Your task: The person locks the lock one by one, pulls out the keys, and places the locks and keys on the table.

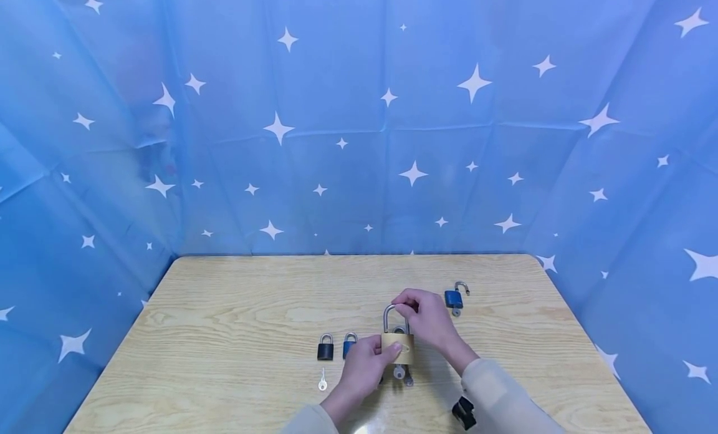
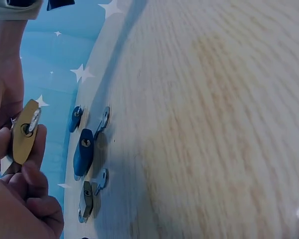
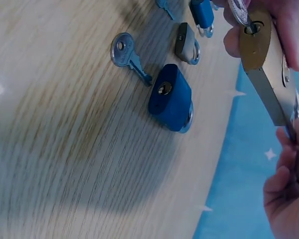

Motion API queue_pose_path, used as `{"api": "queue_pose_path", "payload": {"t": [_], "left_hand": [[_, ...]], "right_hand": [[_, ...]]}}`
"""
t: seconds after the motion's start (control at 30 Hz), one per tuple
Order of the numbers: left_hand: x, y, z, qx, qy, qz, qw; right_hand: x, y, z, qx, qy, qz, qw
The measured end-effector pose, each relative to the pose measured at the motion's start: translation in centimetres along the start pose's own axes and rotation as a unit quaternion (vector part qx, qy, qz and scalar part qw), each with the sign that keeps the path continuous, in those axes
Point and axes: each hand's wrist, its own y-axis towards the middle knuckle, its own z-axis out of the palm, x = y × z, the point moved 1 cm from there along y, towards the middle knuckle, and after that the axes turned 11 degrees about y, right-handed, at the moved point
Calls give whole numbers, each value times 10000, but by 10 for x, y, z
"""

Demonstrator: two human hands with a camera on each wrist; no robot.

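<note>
On gold padlock (image 1: pixel 401 341) — blurred marking (image 1: pixel 406 348)

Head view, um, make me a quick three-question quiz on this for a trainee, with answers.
1. Multiple choice: which of the hands grips the body of the brass padlock?
A) left
B) right

2. True or false: in the head view, the blue padlock farthest to the right is open.

3. Short answer: what sticks out of the brass padlock's underside?

Key:
1. A, the left hand.
2. True.
3. A key.
</note>
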Motion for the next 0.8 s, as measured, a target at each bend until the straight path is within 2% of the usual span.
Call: {"api": "queue_pose_path", "payload": {"t": [0.1, 0.33, 0.43, 0.6, 0.8], "left_hand": [[-1, -1, 1, -17, 28, -42, 10000], [-2, -3, 6, -147, -216, -96, 9996], [-4, -3, 7, -186, -308, -52, 9993], [-4, -1, 9, -290, -445, -6, 9986], [-3, -1, 12, -446, -637, -2, 9970]], "right_hand": [[-1, -1, 0, -22, -57, 4, 10000], [0, -3, 2, -127, -198, 70, 9997], [3, -4, 3, -167, -535, -190, 9982], [8, -3, 6, -237, -1187, -771, 9896], [10, -1, 8, -266, -1284, -972, 9866]]}}
